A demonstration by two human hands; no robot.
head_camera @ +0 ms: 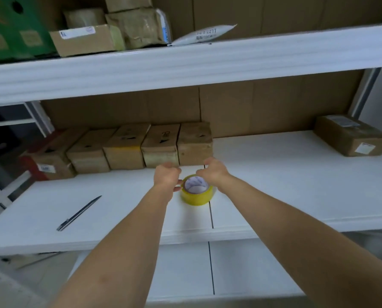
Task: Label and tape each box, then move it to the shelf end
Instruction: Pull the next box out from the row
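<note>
Several brown cardboard boxes stand in a row at the back of the white middle shelf [274,174]; the rightmost box [194,143] is just behind my hands. A yellow tape roll [196,192] lies flat on the shelf between my wrists. My left hand [166,175] has curled fingers, and its thumb pinches the roll's left rim. My right hand [214,171] hovers over the roll's right side with its fingers curled toward the box's lower front edge; what they touch is hidden. A pen [78,213] lies on the shelf to the left.
One taped, labelled box [350,135] sits alone at the shelf's right end. The upper shelf [185,63] overhangs, holding a green carton [14,30], more boxes and a white mailer [203,34]. A lower shelf [241,263] lies beneath my forearms.
</note>
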